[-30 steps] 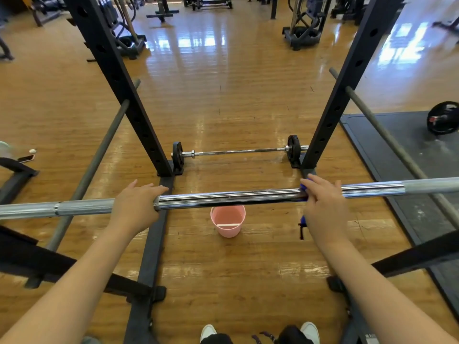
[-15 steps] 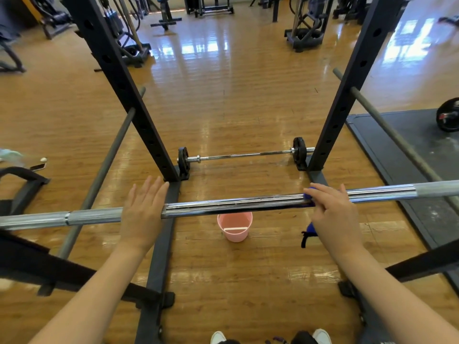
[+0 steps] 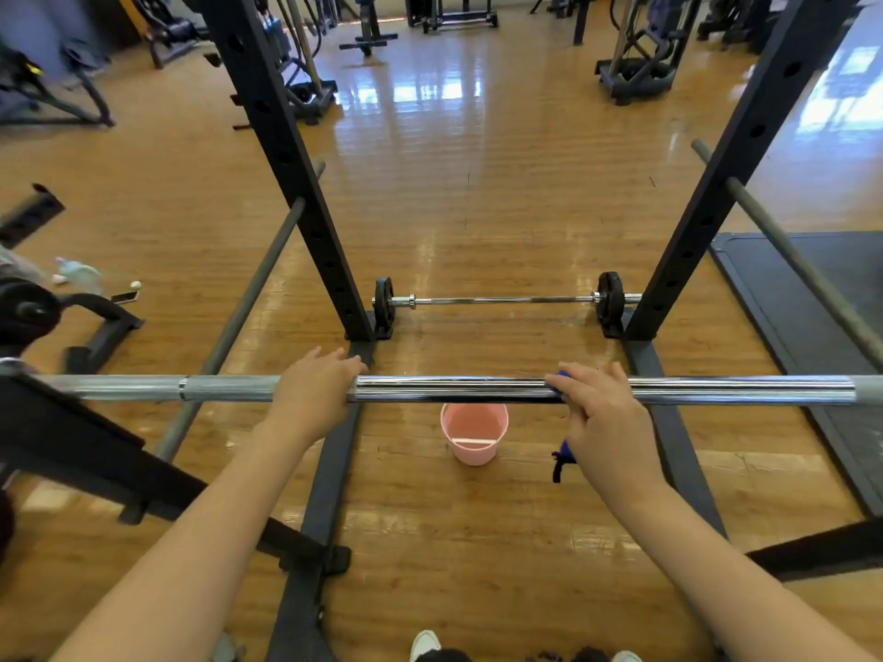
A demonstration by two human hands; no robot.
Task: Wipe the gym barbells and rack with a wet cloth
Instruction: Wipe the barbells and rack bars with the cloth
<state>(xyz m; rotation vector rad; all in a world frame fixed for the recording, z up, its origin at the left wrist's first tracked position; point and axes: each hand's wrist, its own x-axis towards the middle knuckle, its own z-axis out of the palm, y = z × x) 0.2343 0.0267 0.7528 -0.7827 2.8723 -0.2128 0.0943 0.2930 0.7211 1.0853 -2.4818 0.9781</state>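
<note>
A single view is given, taken from a wide-angle camera worn on the head and aimed forward and steeply down. The barbell (image 3: 478, 389) is crossed close beneath the lens, with both forearms entering from the bottom edge — the left hand (image 3: 313, 394) and right hand (image 3: 604, 422) are seen from above and behind. The rack (image 3: 286, 160) uprights are bowed outward by the lens. Shoe tips are caught at the lower border; farther off, the wooden floor (image 3: 454, 183) and distant machines are taken in — no second view is supplied.
</note>
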